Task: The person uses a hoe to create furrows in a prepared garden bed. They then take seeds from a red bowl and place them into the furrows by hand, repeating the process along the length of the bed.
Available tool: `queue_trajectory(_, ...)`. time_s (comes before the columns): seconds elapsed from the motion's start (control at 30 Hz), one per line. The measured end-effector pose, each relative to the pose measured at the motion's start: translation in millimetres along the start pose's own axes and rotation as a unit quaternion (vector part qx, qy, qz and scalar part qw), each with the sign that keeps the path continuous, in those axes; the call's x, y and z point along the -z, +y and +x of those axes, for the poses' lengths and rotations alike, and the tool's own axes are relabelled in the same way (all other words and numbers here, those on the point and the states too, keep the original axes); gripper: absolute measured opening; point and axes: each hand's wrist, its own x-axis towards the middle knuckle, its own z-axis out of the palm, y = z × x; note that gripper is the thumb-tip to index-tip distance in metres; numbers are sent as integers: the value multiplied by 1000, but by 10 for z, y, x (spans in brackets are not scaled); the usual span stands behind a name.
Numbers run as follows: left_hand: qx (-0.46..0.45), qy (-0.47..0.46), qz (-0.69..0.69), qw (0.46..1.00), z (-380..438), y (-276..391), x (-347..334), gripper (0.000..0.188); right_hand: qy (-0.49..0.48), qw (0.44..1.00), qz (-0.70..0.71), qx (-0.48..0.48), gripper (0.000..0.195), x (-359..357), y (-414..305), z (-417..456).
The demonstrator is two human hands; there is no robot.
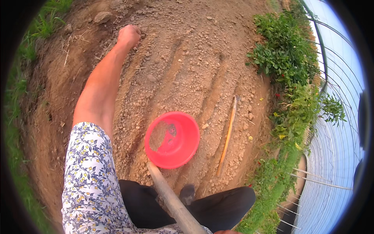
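Note:
My left hand [128,35] is stretched far out, low over crumbly soil [163,84], with its fingers curled in. Whether anything lies inside the fist is hidden. A pinkish-red plastic basin [188,140] rests on the ground before me, tan grainy material [158,136] gathered along its left side and a dark pattern on its bottom. Only a sliver of my right hand [228,232] shows at the bottom edge. Close to it, a thick wooden pole [172,199] slants from my body to the basin's near rim; I cannot tell whether that hand touches it.
A long-handled tool [228,137] lies on the soil to the right, across shallow furrows [214,84]. Leafy plants with red fruits [292,76] border the right side, beside a plastic-covered hoop frame [336,140]. Grass [46,26] edges the left; a large clod [102,17] sits beyond my left hand.

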Motion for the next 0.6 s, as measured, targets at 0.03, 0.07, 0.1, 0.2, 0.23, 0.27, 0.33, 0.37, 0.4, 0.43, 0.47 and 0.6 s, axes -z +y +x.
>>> queue_trajectory(0.03, 12, 7, -15, 1000, -49, -10, 37, 16, 8, 1000, 1, 1, 40, -18, 6, 3)
queue_trajectory(0.07, 24, 15, -30, 999, -100, -21, 75, 15, 16, 1000, 1, 2, 40, -41, 10, 5)
queue_trajectory(0.1, 39, 3, -27, 999, -116, -93, 128, 15, 32, 999, -7, -5, 40, -69, 9, 8)
queue_trajectory(0.2, 69, -29, -26, 997, -187, -304, 284, 14, 112, 992, -52, -20, 43, -253, -18, 25)
queue_trajectory(0.23, 70, -35, -30, 996, -231, -372, 361, 14, 158, 984, -77, -20, 44, -379, -22, 2)
queue_trajectory(0.27, 71, -41, -33, 996, -278, -439, 434, 14, 204, 973, -102, -21, 45, -444, -20, -19)
queue_trajectory(0.33, 68, -68, -27, 995, -388, -475, 491, 14, 167, 981, -96, -24, 46, -397, -25, -37)
queue_trajectory(0.37, 66, -88, -14, 994, -461, -499, 488, 14, 149, 984, -93, -26, 47, -373, -34, -41)
queue_trajectory(0.4, 64, -105, 1, 992, -519, -532, 506, 14, 138, 986, -84, -31, 46, -362, -43, -35)
queue_trajectory(0.43, 68, -106, -3, 992, -565, -556, 512, 14, 128, 988, -76, -37, 45, -352, -48, -26)
queue_trajectory(0.47, 71, -108, -7, 992, -611, -573, 503, 14, 118, 990, -69, -42, 45, -339, -54, -15)
queue_trajectory(0.6, 72, -112, -15, 991, -730, -539, 406, 18, 71, 996, -42, -38, 44, -242, -50, -19)
